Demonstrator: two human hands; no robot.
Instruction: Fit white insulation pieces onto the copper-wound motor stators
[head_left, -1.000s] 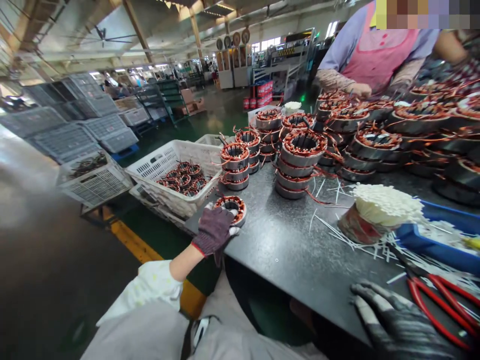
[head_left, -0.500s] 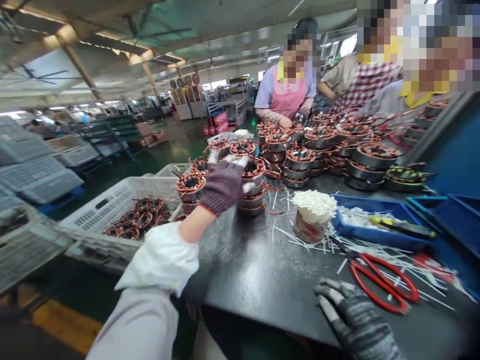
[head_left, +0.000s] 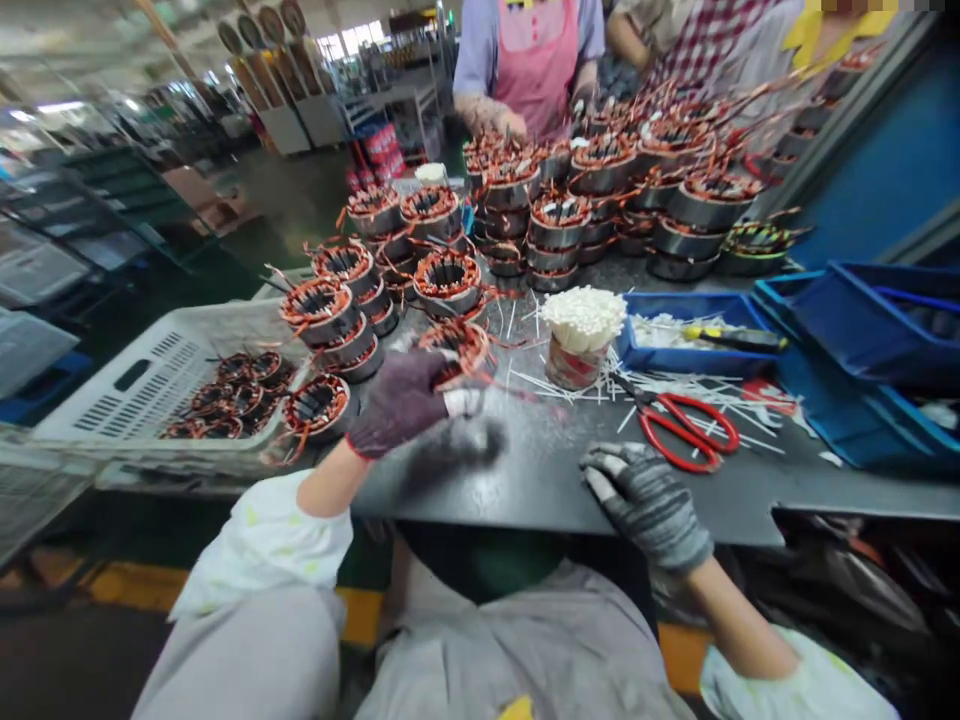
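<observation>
Copper-wound stator (head_left: 454,348) tilted, gripped by the gloved left hand (head_left: 397,403); gloved right hand (head_left: 645,505) open, well apart, above the dark workbench (head_left: 540,480), near red-handled scissors (head_left: 686,432); lettering on red cartons (head_left: 379,150) unreadable.

Copper, red and blue on dark grey

The left hand (head_left: 401,405) wears a plum knit glove with a red cuff edge, beside the orange-copper windings (head_left: 454,347) of a stator; the right hand (head_left: 645,505) wears a glove banded black and grey, with pale patches on the fingers. The bench (head_left: 555,480) is charcoal grey, the scissors (head_left: 686,432) have glossy red handles, and the tray (head_left: 690,330) is bright blue. A co-worker's apron (head_left: 532,50) is pink, another's shirt (head_left: 712,30) has a red-and-white check, and the floor stripe (head_left: 139,585) is yellow.
</observation>
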